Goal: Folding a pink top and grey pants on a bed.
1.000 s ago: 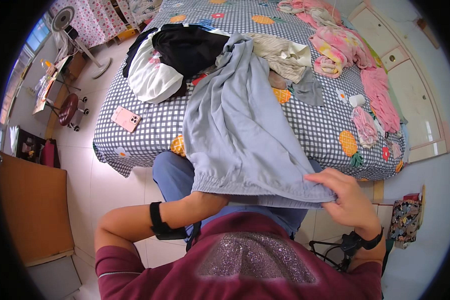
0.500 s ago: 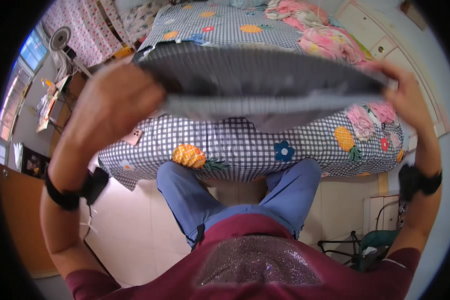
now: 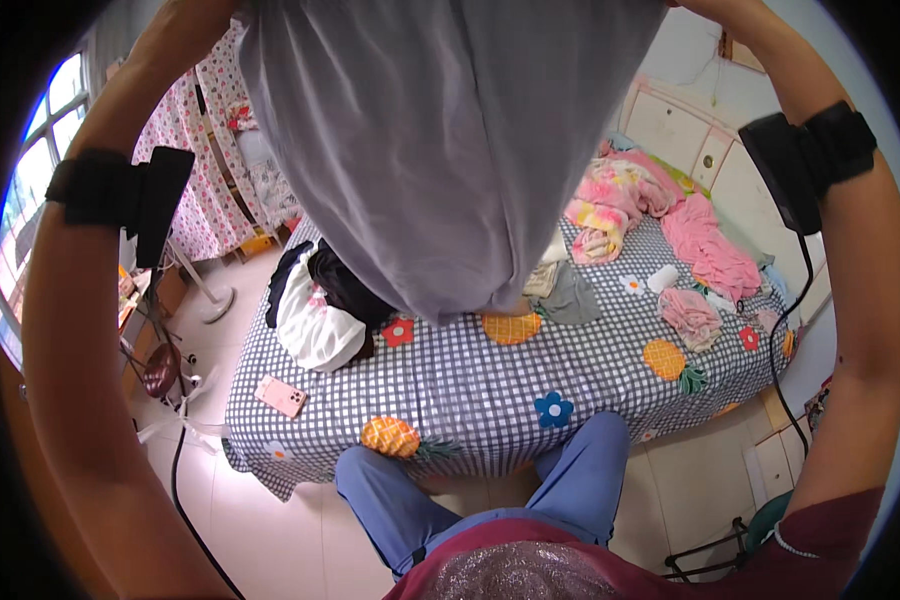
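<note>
A large grey garment hangs spread out in front of me, its lower end above the bed; its exact kind I cannot make out. At its upper left corner my left hand grips the cloth. My right hand holds the opposite upper corner. Both hands are raised to the top edge of the head view, which cuts off most of their fingers and the garment's upper part. Beneath the hanging cloth, a white garment and a black garment lie in a heap on the bed.
The bed has a checked sheet with pineapples and flowers. On it lie a pink phone, a grey cloth, a small pink cloth and a pink blanket. A fan base stands on the floor at left.
Both hands have risen toward the top of the view, lifting the grey garment from a blurred, bunched band to a long hanging sheet. The clothes on the bed's left now show.
</note>
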A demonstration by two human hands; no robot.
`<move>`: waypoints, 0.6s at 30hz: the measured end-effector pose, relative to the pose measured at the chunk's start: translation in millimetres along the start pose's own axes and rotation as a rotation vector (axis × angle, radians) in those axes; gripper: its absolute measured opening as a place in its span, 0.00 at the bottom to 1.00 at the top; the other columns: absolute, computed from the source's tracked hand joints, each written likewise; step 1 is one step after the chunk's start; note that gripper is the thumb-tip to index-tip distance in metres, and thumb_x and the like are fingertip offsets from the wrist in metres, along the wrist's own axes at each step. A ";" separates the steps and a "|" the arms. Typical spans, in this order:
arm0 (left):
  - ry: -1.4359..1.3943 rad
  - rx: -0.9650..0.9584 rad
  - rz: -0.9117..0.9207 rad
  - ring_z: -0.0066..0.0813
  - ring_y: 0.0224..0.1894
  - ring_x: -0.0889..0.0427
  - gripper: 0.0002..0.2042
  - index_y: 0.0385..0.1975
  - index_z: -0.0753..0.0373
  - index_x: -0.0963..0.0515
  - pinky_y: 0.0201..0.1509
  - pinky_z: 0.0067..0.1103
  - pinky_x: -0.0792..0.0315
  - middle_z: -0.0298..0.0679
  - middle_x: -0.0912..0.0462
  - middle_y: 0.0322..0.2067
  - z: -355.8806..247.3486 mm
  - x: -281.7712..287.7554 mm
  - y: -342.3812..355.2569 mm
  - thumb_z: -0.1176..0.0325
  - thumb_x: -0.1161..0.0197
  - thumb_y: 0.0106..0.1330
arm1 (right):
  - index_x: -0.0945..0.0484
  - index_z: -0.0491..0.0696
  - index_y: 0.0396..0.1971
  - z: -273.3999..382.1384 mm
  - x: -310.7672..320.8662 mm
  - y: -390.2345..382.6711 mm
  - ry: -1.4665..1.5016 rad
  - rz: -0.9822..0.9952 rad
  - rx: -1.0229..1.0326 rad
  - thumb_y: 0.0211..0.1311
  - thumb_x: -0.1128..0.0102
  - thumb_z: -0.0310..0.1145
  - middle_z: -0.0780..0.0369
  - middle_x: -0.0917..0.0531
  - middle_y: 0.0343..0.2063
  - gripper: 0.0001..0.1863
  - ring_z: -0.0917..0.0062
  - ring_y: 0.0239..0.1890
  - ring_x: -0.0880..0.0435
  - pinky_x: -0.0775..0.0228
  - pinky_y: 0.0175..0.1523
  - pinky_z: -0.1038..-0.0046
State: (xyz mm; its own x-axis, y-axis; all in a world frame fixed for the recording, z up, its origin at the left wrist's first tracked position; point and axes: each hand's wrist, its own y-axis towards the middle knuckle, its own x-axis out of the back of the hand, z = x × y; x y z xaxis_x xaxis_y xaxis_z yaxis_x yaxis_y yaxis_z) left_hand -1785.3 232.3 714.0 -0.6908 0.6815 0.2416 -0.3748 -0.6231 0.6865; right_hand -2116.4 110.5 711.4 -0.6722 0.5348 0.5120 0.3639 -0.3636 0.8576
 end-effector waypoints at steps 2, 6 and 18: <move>-0.212 0.040 -0.250 0.40 0.39 0.25 0.06 0.20 0.66 0.24 0.41 0.29 0.29 0.44 0.24 0.30 2.6 -4.2 7.3 0.82 0.49 0.47 | 0.21 0.41 0.33 -4.5 1.7 11.5 0.154 0.042 -0.081 0.43 0.54 0.17 0.54 0.19 0.26 0.16 0.73 0.30 0.21 0.28 0.35 0.71; -0.542 0.053 -0.399 0.40 0.40 0.25 0.12 0.23 0.59 0.20 0.41 0.28 0.29 0.44 0.23 0.30 -1.6 -15.0 6.2 0.82 0.49 0.45 | 0.21 0.42 0.34 -5.8 -0.4 0.2 0.425 0.413 -0.105 0.43 0.52 0.18 0.57 0.19 0.28 0.16 0.73 0.32 0.21 0.27 0.37 0.72; -0.116 -0.062 -0.139 0.29 0.57 0.35 0.06 0.27 0.59 0.20 0.60 0.29 0.40 0.30 0.29 0.49 -13.5 -35.4 -26.0 0.76 0.40 0.50 | 0.23 0.43 0.36 -15.2 -16.8 -12.3 -0.294 0.320 -0.431 0.49 0.50 0.27 0.63 0.21 0.24 0.13 0.80 0.27 0.22 0.24 0.32 0.75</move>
State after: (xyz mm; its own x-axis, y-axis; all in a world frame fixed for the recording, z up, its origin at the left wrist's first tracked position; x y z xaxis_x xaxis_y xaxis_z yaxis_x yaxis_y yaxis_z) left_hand -1759.5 219.2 678.3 -0.5549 0.8001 0.2278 -0.5016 -0.5402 0.6757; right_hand -2119.3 94.4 691.5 -0.3445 0.5136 0.7858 0.1837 -0.7840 0.5929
